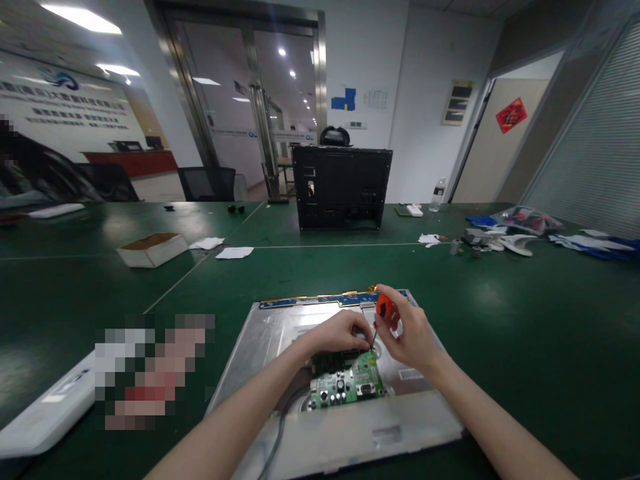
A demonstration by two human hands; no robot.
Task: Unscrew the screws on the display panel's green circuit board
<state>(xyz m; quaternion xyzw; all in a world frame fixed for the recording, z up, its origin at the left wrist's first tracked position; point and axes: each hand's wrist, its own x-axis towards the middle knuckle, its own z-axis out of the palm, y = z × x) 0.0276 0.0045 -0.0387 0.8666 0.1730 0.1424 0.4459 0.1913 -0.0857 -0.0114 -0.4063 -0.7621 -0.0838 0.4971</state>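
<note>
My right hand is closed around the orange handle of a screwdriver. The thin shaft points down to the upper right corner of a green circuit board. Beside the screwdriver's tip, my left hand is closed, thumb and fingertips pinched together at the board's edge; what they hold, if anything, is hidden. The board lies on the silver metal back of a flat display panel, which has a blue strip board along its far edge. A grey cable runs from the board toward me.
A black monitor housing stands upright across the green table. An open cardboard box and paper sheets lie far left. At the far right are a water bottle and assorted parts. A white casing lies near left.
</note>
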